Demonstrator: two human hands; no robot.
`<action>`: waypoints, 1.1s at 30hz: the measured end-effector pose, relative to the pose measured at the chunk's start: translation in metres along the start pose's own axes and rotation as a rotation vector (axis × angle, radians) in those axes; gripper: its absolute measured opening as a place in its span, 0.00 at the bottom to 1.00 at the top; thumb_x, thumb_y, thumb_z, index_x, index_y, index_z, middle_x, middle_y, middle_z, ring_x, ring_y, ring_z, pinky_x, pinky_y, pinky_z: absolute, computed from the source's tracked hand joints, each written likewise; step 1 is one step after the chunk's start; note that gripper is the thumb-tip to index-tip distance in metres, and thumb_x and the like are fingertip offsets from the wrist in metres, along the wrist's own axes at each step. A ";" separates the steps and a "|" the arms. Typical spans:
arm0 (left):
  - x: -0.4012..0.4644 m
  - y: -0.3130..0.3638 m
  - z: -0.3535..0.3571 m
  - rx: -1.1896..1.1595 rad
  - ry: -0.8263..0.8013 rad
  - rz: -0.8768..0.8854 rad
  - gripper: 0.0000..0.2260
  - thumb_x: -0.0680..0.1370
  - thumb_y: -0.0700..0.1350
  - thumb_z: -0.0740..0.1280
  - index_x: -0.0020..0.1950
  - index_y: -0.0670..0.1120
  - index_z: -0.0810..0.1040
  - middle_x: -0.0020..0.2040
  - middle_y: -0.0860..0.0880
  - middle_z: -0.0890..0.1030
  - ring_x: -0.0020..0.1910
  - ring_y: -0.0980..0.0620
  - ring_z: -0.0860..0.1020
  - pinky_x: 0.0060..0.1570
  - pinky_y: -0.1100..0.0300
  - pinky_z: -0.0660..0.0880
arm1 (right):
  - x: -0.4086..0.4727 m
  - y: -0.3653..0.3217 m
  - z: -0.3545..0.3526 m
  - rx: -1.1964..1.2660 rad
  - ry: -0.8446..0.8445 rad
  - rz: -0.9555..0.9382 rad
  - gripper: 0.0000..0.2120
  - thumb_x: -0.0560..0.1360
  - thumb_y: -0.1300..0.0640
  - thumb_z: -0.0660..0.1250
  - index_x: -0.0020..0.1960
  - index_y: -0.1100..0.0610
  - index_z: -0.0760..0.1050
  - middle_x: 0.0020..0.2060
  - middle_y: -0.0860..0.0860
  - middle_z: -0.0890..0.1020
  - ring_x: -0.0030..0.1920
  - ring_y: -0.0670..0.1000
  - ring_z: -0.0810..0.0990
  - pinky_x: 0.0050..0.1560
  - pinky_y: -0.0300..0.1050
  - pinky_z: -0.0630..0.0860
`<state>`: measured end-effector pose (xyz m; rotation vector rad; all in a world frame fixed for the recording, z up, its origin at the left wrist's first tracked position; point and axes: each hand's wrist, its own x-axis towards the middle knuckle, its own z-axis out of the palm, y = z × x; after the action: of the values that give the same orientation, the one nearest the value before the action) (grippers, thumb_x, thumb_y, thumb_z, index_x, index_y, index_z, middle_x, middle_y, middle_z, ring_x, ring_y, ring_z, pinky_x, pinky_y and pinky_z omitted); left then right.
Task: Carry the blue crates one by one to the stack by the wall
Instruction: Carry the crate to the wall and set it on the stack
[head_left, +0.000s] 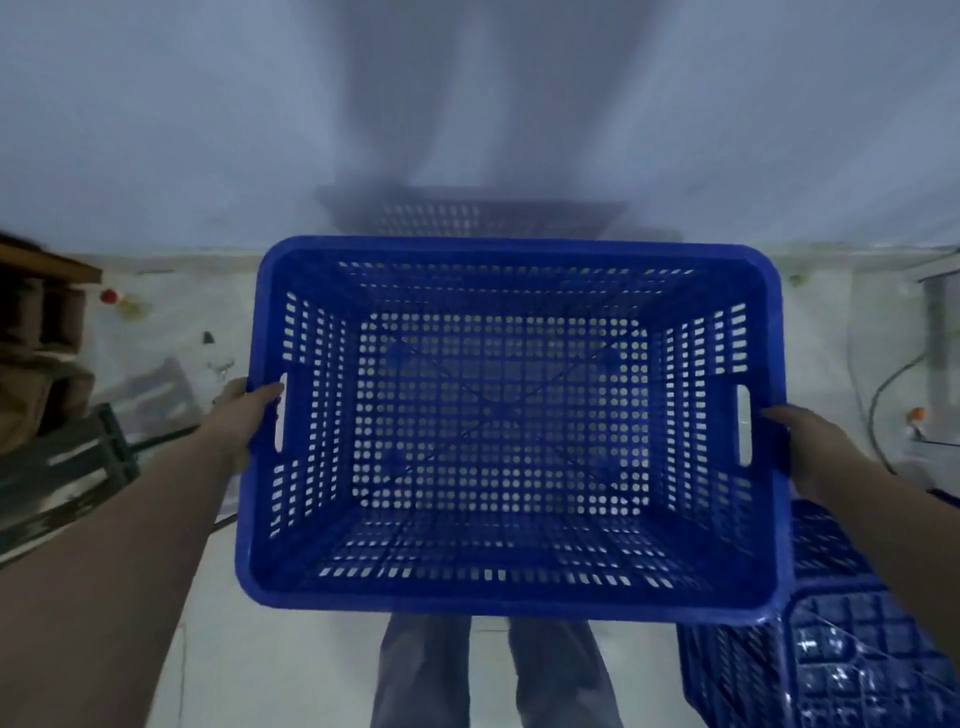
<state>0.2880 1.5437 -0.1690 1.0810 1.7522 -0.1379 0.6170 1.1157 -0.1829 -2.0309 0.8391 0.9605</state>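
Crate (511, 426), blue, perforated and empty, fills the centre of the frame, held level above a pale floor (291, 670) and close to the wall (156, 130) across the top. The left hand (244, 415) grips its left rim beside a handle slot, fingers curled over the edge; the right hand (802, 441) grips the right rim likewise. Keeping the crate flat and square to the wall should help it settle neatly. Another blue crate (831, 649) sits at lower right, just beside the person's legs (493, 675), and looks easy to clip when stepping. At the left edge stand wooden shelving (41, 301) and a dark slatted object (67, 467); a cable (883, 410) trails at the right. The stack itself is not clearly visible.
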 end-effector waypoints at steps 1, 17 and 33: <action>0.011 -0.002 0.007 0.000 -0.004 -0.005 0.21 0.80 0.45 0.63 0.72 0.43 0.67 0.63 0.41 0.77 0.56 0.39 0.77 0.58 0.43 0.73 | 0.014 0.002 0.004 -0.003 -0.004 0.000 0.13 0.76 0.57 0.63 0.60 0.59 0.72 0.56 0.59 0.77 0.52 0.61 0.77 0.59 0.61 0.74; 0.113 0.030 0.072 -0.145 -0.098 -0.031 0.33 0.68 0.56 0.72 0.71 0.47 0.69 0.62 0.44 0.79 0.56 0.40 0.80 0.49 0.42 0.77 | 0.107 -0.021 0.053 0.067 -0.033 -0.090 0.20 0.75 0.59 0.62 0.66 0.59 0.69 0.57 0.59 0.78 0.42 0.56 0.78 0.36 0.45 0.74; 0.064 0.067 0.102 0.362 -0.095 0.109 0.27 0.78 0.45 0.66 0.75 0.43 0.61 0.70 0.39 0.72 0.64 0.36 0.73 0.63 0.40 0.70 | 0.066 -0.068 0.048 0.090 -0.123 -0.148 0.14 0.79 0.60 0.56 0.61 0.49 0.69 0.44 0.47 0.77 0.39 0.47 0.75 0.35 0.43 0.70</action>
<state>0.4028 1.5658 -0.2426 1.4030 1.6147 -0.4455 0.6870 1.1740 -0.2370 -1.9077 0.6452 0.9366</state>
